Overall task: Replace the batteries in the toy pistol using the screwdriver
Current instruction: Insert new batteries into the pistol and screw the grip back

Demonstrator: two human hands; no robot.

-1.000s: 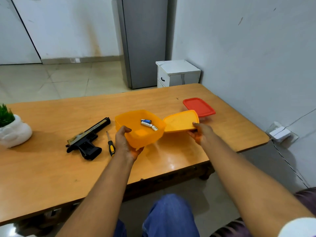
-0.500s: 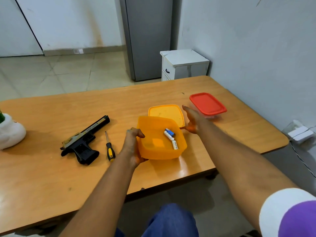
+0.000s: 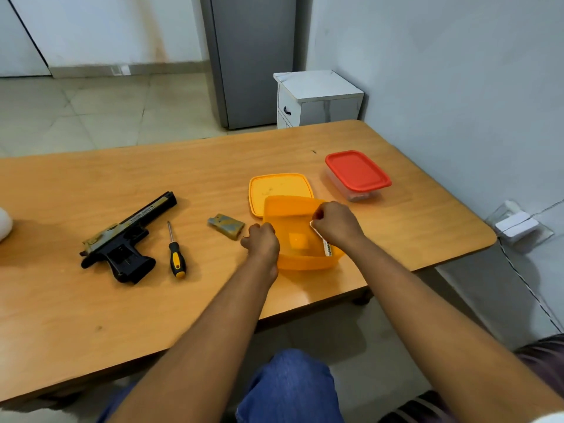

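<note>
1. Orange container (image 3: 300,236) sits open on the wooden table (image 3: 91,300), near its front edge. All places below are taken from this container.
2. Right hand (image 3: 337,224) is over the container's right side, fingers curled and pinching a white battery (image 3: 323,243) that angles down into the container.
3. Left hand (image 3: 262,244) is at the container's left wall, fingers curled. Whether it grips the rim cannot be told.
4. Orange lid (image 3: 274,187) lies flat just behind the container, partly hidden by its far wall.
5. Small grey-green cover piece (image 3: 226,225) lies just left of the container, apart from the left hand.
6. Screwdriver (image 3: 175,251), yellow-and-black handle, lies further left, tip pointing away.
7. Toy pistol (image 3: 125,239) lies on its side left of the screwdriver, well apart from the container.
8. Red-lidded clear box (image 3: 357,174) stands behind and right of the container.
</note>
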